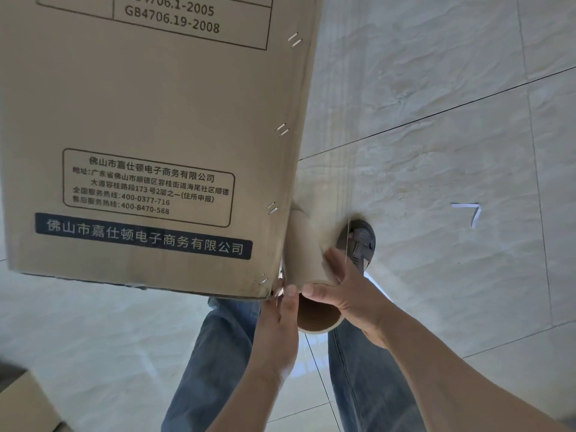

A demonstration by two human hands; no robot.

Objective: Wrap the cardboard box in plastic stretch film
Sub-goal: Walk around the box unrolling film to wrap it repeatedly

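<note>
Holding the long tan cardboard film roll (307, 260) upright with both hands (277, 325) (346, 294) curled around it, touching the big brown cardboard box's (149, 120) right corner edge.

Single view, head-worn, wide-angle. Looks steeply down, nearly along the person's own body: jeans (218, 353) and one sandalled foot (361, 241) lie low in frame on the tiled floor (436, 120). Very close range. The cardboard box (156, 120) fills the upper left, cropped by the top and left edges. Straight lines bow toward the frame edges. No second view to compare.
</note>
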